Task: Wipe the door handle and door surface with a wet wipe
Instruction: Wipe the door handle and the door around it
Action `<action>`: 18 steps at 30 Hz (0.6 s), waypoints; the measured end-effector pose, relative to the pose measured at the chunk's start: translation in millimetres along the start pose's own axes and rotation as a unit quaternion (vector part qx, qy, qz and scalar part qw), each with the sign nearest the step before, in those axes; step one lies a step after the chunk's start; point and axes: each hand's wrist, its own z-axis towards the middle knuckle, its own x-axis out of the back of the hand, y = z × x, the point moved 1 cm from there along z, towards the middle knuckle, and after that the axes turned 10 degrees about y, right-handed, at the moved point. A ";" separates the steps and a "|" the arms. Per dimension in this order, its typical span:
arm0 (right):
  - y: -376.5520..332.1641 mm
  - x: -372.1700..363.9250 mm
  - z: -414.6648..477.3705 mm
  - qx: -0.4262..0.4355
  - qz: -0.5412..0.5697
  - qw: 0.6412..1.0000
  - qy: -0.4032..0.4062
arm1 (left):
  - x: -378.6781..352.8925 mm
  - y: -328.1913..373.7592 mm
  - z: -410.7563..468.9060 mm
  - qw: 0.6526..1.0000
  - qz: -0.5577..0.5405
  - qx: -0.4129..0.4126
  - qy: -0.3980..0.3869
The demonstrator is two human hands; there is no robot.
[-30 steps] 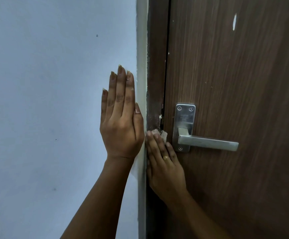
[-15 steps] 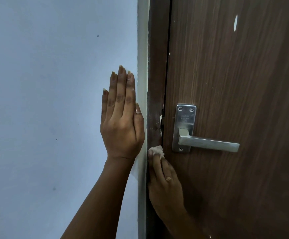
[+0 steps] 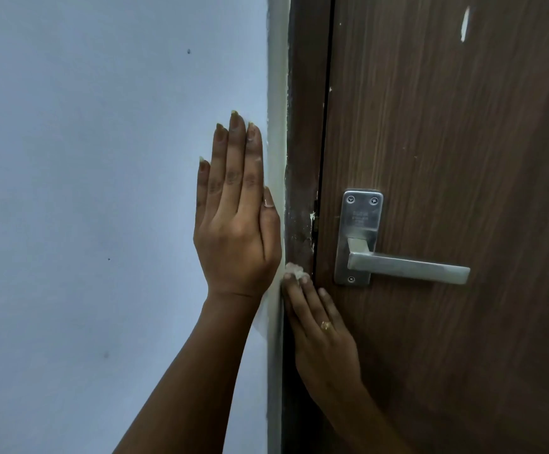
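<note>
Brown wood-grain door (image 3: pixel 446 158), shut in its darker frame (image 3: pixel 302 126); pale blue wall (image 3: pixel 86 158) to the left. Steel handle (image 3: pixel 407 268) juts right from its plate (image 3: pixel 360 224), level

Left hand (image 3: pixel 233 224) lies flat on the wall just beside the frame, fingers straight and together, holding nothing; reads as a brace

Right hand (image 3: pixel 322 339) lies against the frame and door edge below the plate, a ring on one finger. Its grip is narrow: fingertips (image 3: pixel 302 280) pressed over a small white wad, the wipe (image 3: pixel 294 270), which shows just above them. Wipe sits on the frame strip, left of the door gap, near the plate's lower corner but apart from it

Judged step: rubbing the scuffed, paint-flecked frame patch beside the latch; handle and broad door face look yet to do

To do it well:
- keep fingers flat so the wad spreads, not balls up
- short firm strokes over the flecks, then refold to a clean side
- keep the wad from snagging in the gap
- move right to plate and lever, wrapping the lever, then long passes across the door
- white chip high on the door looks like damage, not dirt
</note>
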 end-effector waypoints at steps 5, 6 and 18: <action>-3.1 -3.8 -5.2 -0.007 -0.008 1.000 -0.007 | -0.6 0.5 0.9 1.000 -0.002 0.003 -0.005; -3.7 -4.6 -15.7 0.018 -0.023 0.999 -0.027 | 0.1 0.6 0.9 1.000 -0.001 0.005 -0.008; -12.1 18.1 55.6 -0.116 -0.032 0.993 -0.020 | -0.2 -0.2 0.0 1.000 -0.010 0.000 -0.008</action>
